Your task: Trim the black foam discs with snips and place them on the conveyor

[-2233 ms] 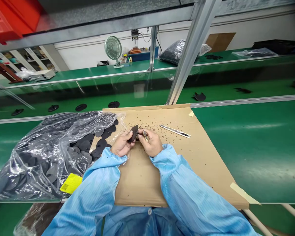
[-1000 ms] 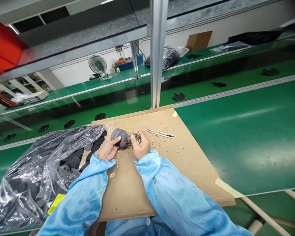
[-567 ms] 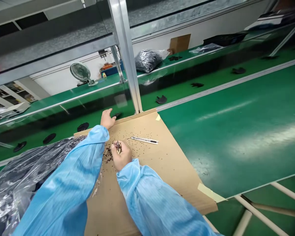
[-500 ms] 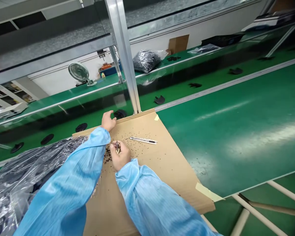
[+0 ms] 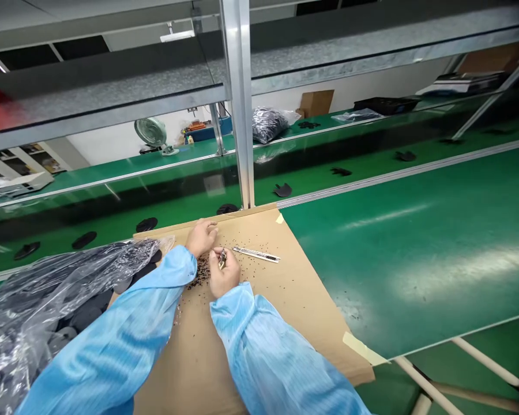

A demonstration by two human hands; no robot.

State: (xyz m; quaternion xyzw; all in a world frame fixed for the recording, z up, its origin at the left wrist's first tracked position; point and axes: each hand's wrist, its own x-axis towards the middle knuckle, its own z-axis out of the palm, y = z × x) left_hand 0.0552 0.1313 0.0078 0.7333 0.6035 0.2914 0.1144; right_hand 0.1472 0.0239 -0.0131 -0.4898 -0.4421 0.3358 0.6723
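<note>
My left hand (image 5: 202, 237) hovers over the brown cardboard sheet (image 5: 294, 305), its fingers loosely bent and apart, with nothing visible in them. Just right of it, my right hand (image 5: 225, 276) is closed around a small metal hand tool (image 5: 222, 259), like clippers; the fingers cover most of it. Tiny black scraps (image 5: 202, 271) lie scattered beneath and around both hands. A slim utility knife (image 5: 257, 255) rests on the cardboard, right of my right hand. By my left forearm, dark flat pieces (image 5: 90, 308) show inside a clear plastic bag (image 5: 38, 300).
Beyond the cardboard runs a green belt carrying several black pieces (image 5: 227, 208), (image 5: 282, 189). A metal post (image 5: 241, 115) rises at the cardboard's far edge. A green tabletop (image 5: 415, 248) extends right. A fan (image 5: 151, 134) and a filled bag (image 5: 269, 124) stand behind.
My left hand has drawn back from the black piece on the belt to over the cardboard, near my right hand. My right hand still grips the metal tool. The camera view has shifted.
</note>
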